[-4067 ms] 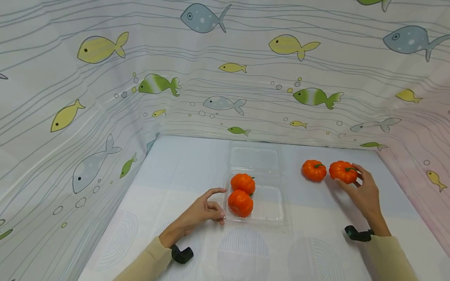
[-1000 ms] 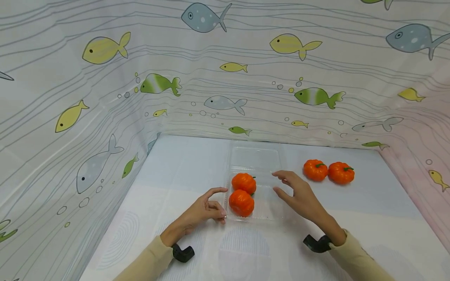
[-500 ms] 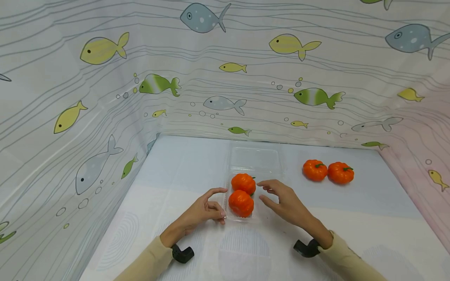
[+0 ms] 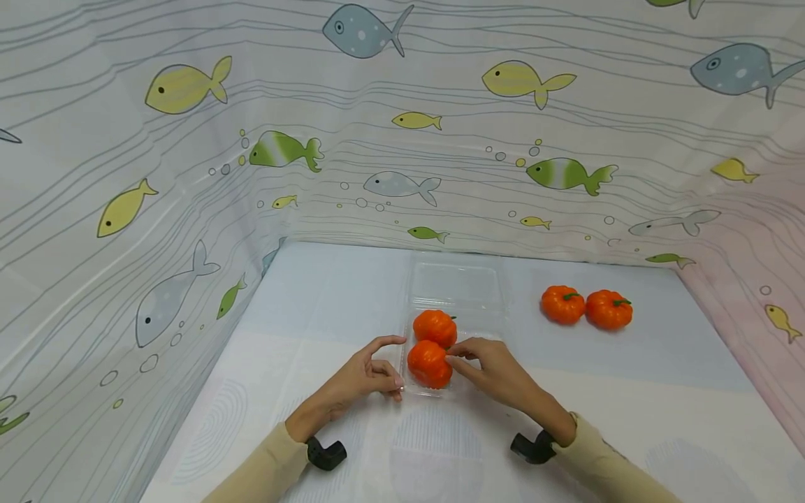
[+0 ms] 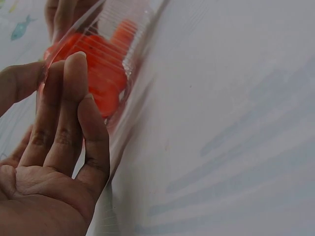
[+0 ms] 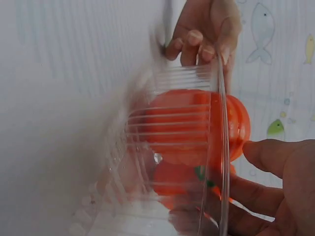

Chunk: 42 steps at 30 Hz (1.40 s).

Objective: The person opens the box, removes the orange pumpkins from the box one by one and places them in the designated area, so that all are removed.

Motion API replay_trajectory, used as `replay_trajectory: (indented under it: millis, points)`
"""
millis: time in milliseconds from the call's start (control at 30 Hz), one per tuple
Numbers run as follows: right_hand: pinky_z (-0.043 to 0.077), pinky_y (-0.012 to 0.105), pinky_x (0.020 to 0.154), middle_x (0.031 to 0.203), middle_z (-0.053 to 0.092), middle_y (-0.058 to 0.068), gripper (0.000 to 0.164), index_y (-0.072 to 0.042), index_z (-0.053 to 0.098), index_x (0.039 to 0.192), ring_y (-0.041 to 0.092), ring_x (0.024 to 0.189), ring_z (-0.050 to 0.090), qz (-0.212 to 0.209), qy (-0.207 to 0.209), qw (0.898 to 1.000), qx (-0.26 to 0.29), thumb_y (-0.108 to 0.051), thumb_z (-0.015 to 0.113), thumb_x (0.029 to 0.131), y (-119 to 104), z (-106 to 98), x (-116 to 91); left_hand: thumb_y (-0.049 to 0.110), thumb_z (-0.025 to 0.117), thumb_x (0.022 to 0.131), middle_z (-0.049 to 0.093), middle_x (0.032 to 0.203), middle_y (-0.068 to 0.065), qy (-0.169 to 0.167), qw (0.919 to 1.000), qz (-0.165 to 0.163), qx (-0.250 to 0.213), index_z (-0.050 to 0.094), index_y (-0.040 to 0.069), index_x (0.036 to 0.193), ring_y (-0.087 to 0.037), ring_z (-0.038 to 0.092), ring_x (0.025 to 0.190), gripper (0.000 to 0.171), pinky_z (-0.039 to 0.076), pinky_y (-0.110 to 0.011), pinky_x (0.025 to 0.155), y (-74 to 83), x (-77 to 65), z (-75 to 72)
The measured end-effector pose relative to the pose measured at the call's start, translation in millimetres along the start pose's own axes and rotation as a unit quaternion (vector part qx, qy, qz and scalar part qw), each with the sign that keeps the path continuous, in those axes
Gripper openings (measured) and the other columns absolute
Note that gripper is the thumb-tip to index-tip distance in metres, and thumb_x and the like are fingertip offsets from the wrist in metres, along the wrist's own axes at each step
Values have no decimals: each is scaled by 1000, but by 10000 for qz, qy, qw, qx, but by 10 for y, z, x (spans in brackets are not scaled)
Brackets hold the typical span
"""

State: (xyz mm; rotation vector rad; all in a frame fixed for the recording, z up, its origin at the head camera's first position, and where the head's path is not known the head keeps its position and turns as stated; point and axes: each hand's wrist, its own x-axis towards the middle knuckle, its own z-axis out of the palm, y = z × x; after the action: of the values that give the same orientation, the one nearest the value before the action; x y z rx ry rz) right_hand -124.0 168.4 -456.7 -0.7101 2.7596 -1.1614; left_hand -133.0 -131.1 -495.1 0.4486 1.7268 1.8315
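A clear plastic clamshell box (image 4: 481,331) lies with its lid (image 4: 457,282) folded back behind it. Two small orange pumpkins sit along its left side, a rear pumpkin (image 4: 434,327) and a front pumpkin (image 4: 429,365). My left hand (image 4: 361,377) holds the box's left edge, its fingers against the outer wall in the left wrist view. My right hand (image 4: 497,374) reaches over the box and grips the front pumpkin (image 6: 182,113) from its right side. The right thumb touches its skin; the other fingertips are partly hidden between the two pumpkins.
Two more orange pumpkins, a left one (image 4: 562,304) and a right one (image 4: 608,309), stand side by side at the back right of the pale table cover (image 4: 327,293). A fish-patterned curtain (image 4: 352,216) rises behind the table and along both sides.
My right hand let go of the far-right pumpkin, came left over the box and closed on the front pumpkin inside. My left hand has stayed at the box's edge.
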Motion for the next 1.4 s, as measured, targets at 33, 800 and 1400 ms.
replay_trajectory:
  millis: [33,800,1400]
  points:
    - [58,45,91,106,75,-5,24,-11,77,114,19,103,68,53,-24,10000,11,-30,70,100,-11,10,8,5,75,94,72,93,-17,-2,10000,0,3,33,15,158,-29,74,82,78,60,-41,83,2,0,1]
    - [50,30,65,84,66,-6,49,-11,71,107,13,76,59,1349,-480,9877,634,-58,61,98,-137,214,122,4,74,94,71,91,-16,-35,10000,64,-68,31,13,158,-29,74,80,78,60,-42,84,-17,6,8]
    - [56,37,85,120,65,5,55,-15,61,126,24,105,61,1388,-468,9716,1857,-45,82,86,-75,169,65,5,75,94,71,92,-16,-27,10000,41,-57,31,14,159,-29,73,81,78,59,-41,84,-11,7,13]
